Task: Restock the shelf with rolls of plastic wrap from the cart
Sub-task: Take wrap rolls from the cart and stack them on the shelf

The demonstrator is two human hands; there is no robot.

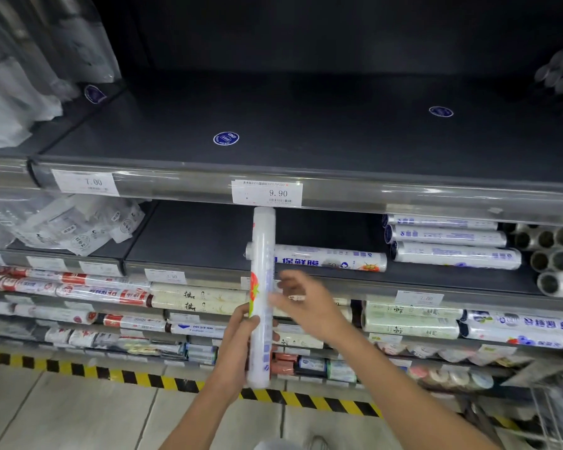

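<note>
Left hand [241, 336] grips the roll [262, 254] low down and upright, right hand [303, 303] open beside it. Top-heavy hold, so it could tip or clip the price tag [267, 193].

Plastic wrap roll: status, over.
Left hand grips white plastic wrap roll upright. Right hand open beside it, blurred. One matching roll lies on dark shelf behind.

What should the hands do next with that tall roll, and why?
Probably tip the held roll sideways and lay it on the shelf beside the matching roll. The left hand grips it upright, while the matching roll lies flat with bare shelf next to it.
</note>
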